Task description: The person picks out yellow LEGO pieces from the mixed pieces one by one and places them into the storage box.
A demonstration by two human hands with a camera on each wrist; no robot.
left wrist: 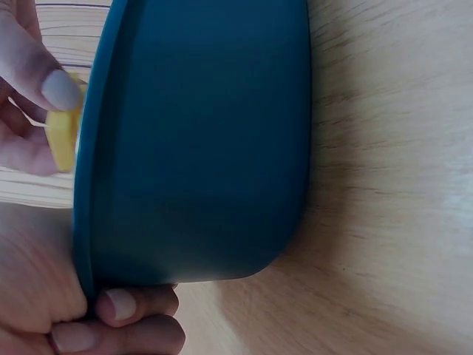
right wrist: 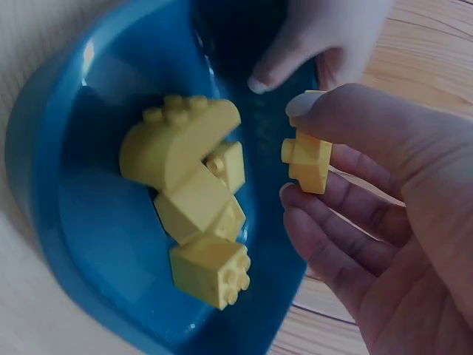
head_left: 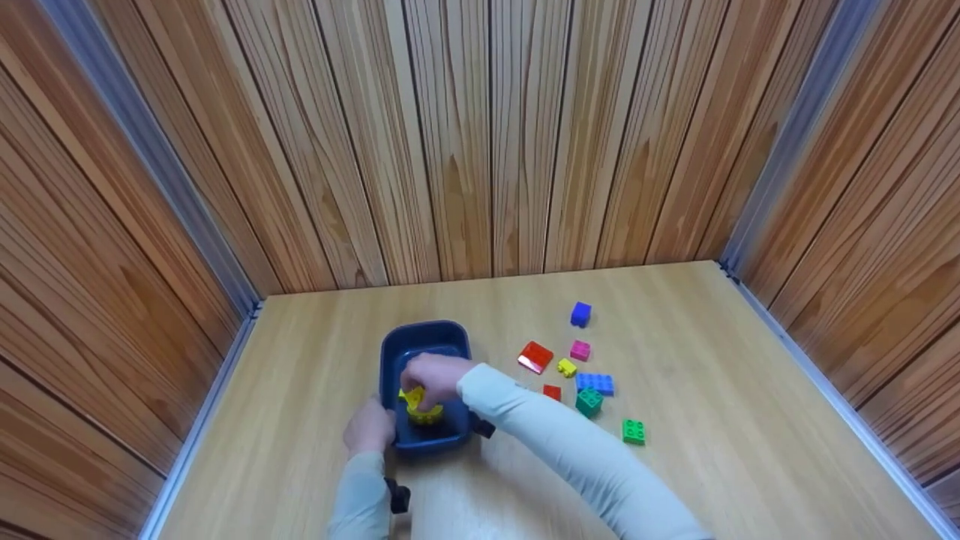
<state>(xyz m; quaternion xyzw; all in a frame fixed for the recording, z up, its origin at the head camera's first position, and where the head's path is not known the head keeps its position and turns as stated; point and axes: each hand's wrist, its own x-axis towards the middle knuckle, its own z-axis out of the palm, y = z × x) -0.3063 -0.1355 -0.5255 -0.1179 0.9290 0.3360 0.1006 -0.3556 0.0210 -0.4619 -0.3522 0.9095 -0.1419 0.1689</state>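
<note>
A dark blue plastic tub (head_left: 386,352) stands on the table, left of the loose bricks. My left hand (head_left: 370,427) grips its left rim, thumb inside and fingers outside. Over the tub, my right hand (head_left: 435,375) pinches a small yellow toy brick (right wrist: 312,151) between thumb and fingers. Below that brick, in the right wrist view, several yellow bricks (right wrist: 199,203) lie on the tub's floor, one of them with a rounded side (right wrist: 151,151). The left wrist view shows the tub's outer wall (left wrist: 199,140), with the held brick (left wrist: 64,137) partly hidden behind the rim.
Right of the tub lie red (head_left: 535,357), small yellow (head_left: 567,367), pink (head_left: 580,350), dark blue (head_left: 580,314), light blue (head_left: 595,384), dark green (head_left: 589,403) and bright green (head_left: 633,431) bricks. My right sleeve partly covers another red brick (head_left: 552,391). Wood-panelled walls (head_left: 465,150) enclose the table.
</note>
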